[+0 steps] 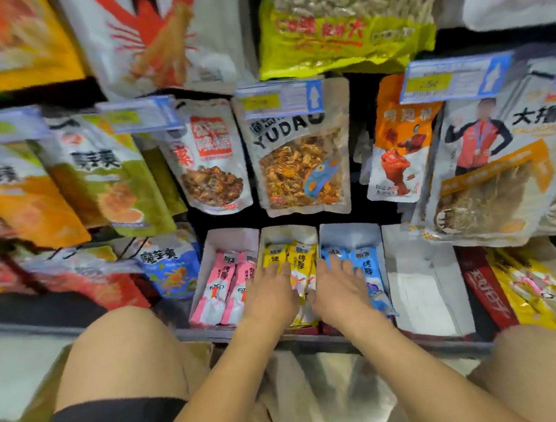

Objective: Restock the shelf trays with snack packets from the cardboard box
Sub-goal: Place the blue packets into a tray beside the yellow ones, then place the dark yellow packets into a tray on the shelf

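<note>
Left hand (269, 291): we are pressing it flat, grip spread and clenching nothing, on the yellow foil snack packets (302, 262) in the middle white card shelf tray (288, 235).

Right hand (339, 289): we are laying it likewise, fingers released, across the yellow row's edge and the blue foil snack packets (367, 263) in the next white tray (351, 235).

Pink foil snack packets (223, 288): lying two abreast in their tray, left.

Empty white tray (422, 286): awaiting stock, right.

Brown cardboard box (195, 357): sitting below the shelf, between our knees; contents unclear.

Progress, as we are judging it: three trays filled, one remaining.
</note>
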The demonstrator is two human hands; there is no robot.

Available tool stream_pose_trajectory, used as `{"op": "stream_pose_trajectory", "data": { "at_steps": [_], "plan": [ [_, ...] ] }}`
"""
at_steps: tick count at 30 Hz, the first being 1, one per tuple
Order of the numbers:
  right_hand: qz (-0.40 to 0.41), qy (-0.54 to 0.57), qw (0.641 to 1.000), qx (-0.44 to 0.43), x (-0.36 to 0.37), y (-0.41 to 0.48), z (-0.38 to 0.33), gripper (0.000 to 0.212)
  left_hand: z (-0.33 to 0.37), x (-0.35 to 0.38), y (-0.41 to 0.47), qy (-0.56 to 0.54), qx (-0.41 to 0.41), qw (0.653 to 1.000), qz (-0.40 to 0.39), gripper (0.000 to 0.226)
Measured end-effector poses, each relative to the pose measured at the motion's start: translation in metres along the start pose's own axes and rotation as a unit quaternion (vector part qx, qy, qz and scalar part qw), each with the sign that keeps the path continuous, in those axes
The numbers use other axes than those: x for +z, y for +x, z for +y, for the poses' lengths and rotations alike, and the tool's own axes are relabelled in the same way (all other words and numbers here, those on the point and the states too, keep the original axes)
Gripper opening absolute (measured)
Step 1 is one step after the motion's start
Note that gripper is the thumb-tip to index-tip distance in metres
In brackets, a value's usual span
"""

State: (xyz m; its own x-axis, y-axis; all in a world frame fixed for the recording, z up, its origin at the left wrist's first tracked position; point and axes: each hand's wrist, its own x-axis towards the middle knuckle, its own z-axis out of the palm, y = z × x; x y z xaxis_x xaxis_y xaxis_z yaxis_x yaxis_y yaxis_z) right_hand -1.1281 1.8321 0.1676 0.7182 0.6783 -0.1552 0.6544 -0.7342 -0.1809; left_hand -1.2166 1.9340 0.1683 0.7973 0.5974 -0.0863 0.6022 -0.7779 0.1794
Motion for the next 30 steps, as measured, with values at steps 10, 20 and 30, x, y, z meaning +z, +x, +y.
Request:
{"op": "stream_pose_trajectory", "data": {
  "at_steps": [10, 20, 30],
  "plan": [
    [0.145, -0.069, 0.975, -0.152, -0.065, -0.061, -0.102, 0.063, -0.092, -0.103, -0.098, 0.083, -0.085, 0.979, 0.163, 0.054],
    [0.215, -0.061, 0.924, -0.310, -0.123, -0.090, -0.245, 0.065, -0.202, -0.182, -0.171, 0.092, -0.227, 0.936, 0.253, 0.051],
    [0.167, -0.097, 0.895, -0.402, -0.076, -0.081, -0.361, 0.062, -0.305, -0.162, -0.215, 0.086, -0.338, 0.907, 0.235, 0.058]
  ]
}}
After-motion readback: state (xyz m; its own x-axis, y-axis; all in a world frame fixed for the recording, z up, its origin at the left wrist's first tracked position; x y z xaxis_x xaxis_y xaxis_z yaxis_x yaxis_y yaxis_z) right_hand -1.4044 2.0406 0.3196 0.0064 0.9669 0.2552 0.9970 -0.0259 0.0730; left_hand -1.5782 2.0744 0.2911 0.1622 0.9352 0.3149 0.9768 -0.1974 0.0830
